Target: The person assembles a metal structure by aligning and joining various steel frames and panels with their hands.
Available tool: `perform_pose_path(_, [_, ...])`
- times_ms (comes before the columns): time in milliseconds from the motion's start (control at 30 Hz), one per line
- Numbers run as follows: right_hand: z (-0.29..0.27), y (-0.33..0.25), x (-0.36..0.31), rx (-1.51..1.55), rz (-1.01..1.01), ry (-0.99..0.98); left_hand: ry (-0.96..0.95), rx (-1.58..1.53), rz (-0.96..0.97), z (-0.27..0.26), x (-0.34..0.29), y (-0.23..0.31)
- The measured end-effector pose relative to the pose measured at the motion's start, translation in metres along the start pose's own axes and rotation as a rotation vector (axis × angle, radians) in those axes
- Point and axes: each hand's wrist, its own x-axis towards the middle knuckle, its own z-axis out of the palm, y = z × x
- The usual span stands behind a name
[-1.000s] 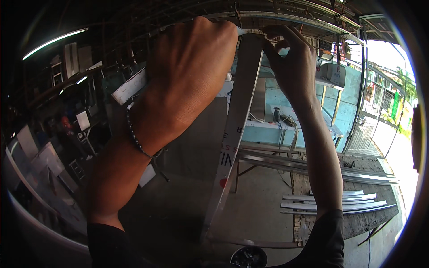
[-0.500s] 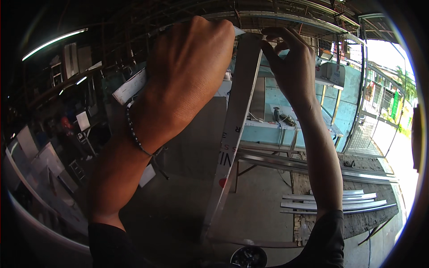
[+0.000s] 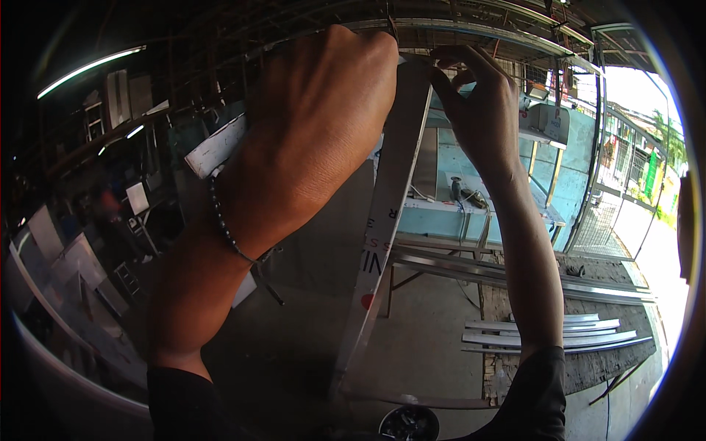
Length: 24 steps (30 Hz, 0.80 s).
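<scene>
A long grey metal panel (image 3: 401,132) stands tilted before me, its upper end between my hands. It has a narrow bright edge and a printed lower face with a red dot. My left hand (image 3: 323,125) is closed in a fist beside the panel's upper left corner, with its back toward me. Its fingertips are hidden, so what it grips does not show. My right hand (image 3: 478,95) is at the upper right corner, thumb and curled forefinger closed on the panel's edge. A dark beaded bracelet (image 3: 224,228) circles my left wrist.
Several metal strips (image 3: 551,336) lie on a worn wooden table (image 3: 610,367) at the right, with long rails (image 3: 471,270) behind them. Farther off, a power tool (image 3: 456,189) rests on a blue bench. A dark bucket (image 3: 409,422) stands below. Sheets lean at the left.
My left hand has shifted slightly right, closer to the panel's top. The pale tip that stuck out beside it is now mostly covered. My right hand stays at the corner.
</scene>
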Motion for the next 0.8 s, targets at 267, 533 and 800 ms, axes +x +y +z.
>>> perform_pose_path(267, [0.001,0.000,-0.001,-0.009,0.011,-0.017,0.027,-0.122,-0.081,0.012,-0.004,-0.017])
perform_pose_path(533, [0.000,-0.007,0.006,-0.181,-0.118,0.020,0.172,-0.151,-0.006,0.025,-0.010,-0.027])
perform_pose_path(800, [-0.006,-0.023,0.015,-0.344,-0.211,-0.047,0.066,-0.237,-0.132,0.022,-0.013,-0.029])
